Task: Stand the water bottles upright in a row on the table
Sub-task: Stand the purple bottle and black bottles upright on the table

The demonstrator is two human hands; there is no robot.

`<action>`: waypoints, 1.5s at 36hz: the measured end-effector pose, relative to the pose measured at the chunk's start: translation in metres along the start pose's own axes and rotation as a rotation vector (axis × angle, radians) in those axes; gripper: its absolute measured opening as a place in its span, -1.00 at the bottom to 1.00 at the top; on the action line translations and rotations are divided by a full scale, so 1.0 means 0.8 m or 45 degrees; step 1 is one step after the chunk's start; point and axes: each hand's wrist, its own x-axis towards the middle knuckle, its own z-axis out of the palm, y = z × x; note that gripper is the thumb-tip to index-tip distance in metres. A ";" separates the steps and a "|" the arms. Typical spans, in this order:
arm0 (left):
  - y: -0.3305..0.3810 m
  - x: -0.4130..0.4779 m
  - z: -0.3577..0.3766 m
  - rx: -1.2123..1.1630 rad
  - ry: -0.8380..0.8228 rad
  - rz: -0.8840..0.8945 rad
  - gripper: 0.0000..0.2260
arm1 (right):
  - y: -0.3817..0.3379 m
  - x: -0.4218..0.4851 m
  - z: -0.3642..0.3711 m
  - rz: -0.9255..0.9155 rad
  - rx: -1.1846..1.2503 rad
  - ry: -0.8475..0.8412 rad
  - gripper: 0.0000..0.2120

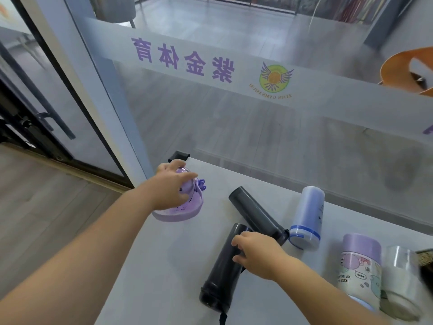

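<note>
A round purple bottle (187,208) sits near the table's far left corner, and my left hand (172,187) grips its top. Two black bottles lie on their sides in the middle: the near black bottle (221,275) has my right hand (256,254) closed around its upper body, and the far black bottle (254,213) lies just behind it. To the right lie a pale blue bottle (309,219), a lilac cartoon-printed bottle (360,268) and a clear bottle (403,282), all on their sides.
The white table (164,266) stands against a glass wall (234,113) with a frosted, lettered band. Its left edge drops to a wooden floor (46,207). An orange chair (407,71) stands beyond the glass. A dark brush-like thing (425,266) pokes in at the right edge.
</note>
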 end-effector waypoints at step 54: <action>-0.012 -0.047 0.006 -0.125 0.473 0.016 -0.74 | -0.020 0.014 0.020 0.204 1.168 0.439 -0.51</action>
